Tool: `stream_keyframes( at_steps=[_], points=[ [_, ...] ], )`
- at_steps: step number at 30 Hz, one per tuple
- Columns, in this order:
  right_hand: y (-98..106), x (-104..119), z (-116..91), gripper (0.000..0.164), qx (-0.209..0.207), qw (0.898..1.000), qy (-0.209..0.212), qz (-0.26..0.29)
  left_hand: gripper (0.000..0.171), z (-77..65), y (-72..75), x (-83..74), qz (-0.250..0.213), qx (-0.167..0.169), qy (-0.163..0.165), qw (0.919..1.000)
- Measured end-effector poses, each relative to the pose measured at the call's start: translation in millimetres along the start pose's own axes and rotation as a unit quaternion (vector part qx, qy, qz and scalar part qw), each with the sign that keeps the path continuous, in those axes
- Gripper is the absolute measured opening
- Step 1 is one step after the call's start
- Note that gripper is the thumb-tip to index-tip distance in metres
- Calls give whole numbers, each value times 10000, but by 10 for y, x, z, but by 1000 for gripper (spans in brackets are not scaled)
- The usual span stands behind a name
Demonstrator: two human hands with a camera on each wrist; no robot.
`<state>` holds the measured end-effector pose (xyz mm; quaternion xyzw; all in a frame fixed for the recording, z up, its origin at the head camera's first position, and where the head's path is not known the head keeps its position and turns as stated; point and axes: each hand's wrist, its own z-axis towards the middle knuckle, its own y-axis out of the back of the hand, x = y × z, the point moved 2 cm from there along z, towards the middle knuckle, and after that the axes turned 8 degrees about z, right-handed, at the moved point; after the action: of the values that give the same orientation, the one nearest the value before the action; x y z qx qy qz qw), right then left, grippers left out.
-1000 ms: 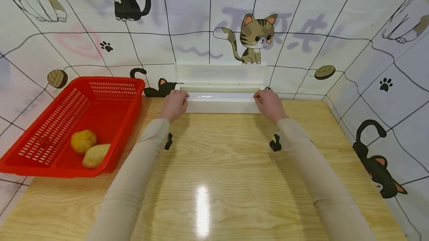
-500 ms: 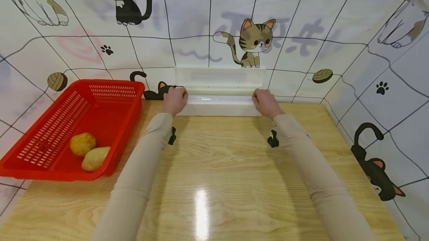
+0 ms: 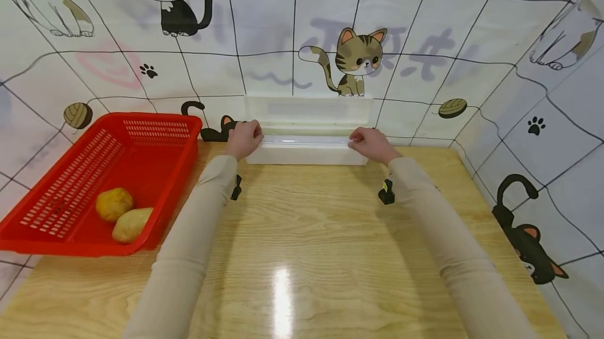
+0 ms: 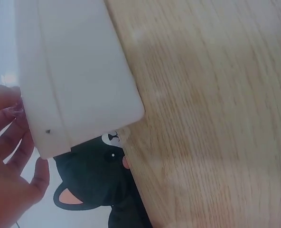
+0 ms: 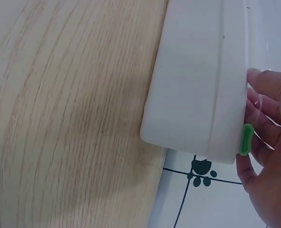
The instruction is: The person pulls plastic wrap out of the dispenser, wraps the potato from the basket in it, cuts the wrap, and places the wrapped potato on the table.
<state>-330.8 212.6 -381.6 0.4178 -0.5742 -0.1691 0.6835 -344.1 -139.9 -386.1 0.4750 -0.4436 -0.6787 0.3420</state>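
A long white cling film dispenser (image 3: pixel 306 157) lies at the back of the table with its lid (image 3: pixel 309 111) raised against the wall. Clear cling film (image 3: pixel 304 140) stretches across its opening. My left hand (image 3: pixel 244 139) pinches the film's left corner; in the left wrist view, crumpled film (image 4: pixel 18 110) shows between the fingertips. At the other end my right hand (image 3: pixel 371 143) pinches the film, and its fingers curl close to the dispenser's edge. Beside these fingers, a small green plastic piece (image 5: pixel 246 139) shows in the right wrist view.
To the left stands a red plastic basket (image 3: pixel 181 182) holding a yellowish round item (image 3: pixel 114 205) and a paler potato-like one (image 3: pixel 132 225). Wood-grain table (image 3: pixel 302 234) spreads in front of the dispenser. A cat-patterned wall covering (image 3: pixel 269 24) rises close behind and at the right.
The right hand has shifted slightly left along the dispenser, while the left hand stays near its left end. The whole head view has tilted a little.
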Motion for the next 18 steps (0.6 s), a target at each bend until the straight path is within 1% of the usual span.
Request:
stream_keyframes(
  at_steps=[3, 6, 8, 11, 15, 18],
  points=[
    [32, 6, 5, 26, -82, 9997, 207, 95, 8, -11, 42, 65, -508, -40, 17, 9987],
    [60, 9, -12, 21, -270, 9992, 301, 15, 9, -35, 75, 130, -1070, 9, 101, 9942],
    [66, 7, -25, 19, -417, 9986, 318, -40, 11, -55, 92, 154, -1352, 38, 172, 9907],
    [61, 7, -35, 19, -608, 9975, 357, 2, 13, -69, 102, 168, -1538, 15, 221, 9879],
    [48, 35, -46, 19, -922, 9947, 418, 156, 14, -53, 88, 184, -1759, -150, 260, 9840],
    [16, 51, -50, 19, -1012, 9936, 269, 417, 13, -34, 72, 191, -1885, -285, 265, 9813]
  ],
)
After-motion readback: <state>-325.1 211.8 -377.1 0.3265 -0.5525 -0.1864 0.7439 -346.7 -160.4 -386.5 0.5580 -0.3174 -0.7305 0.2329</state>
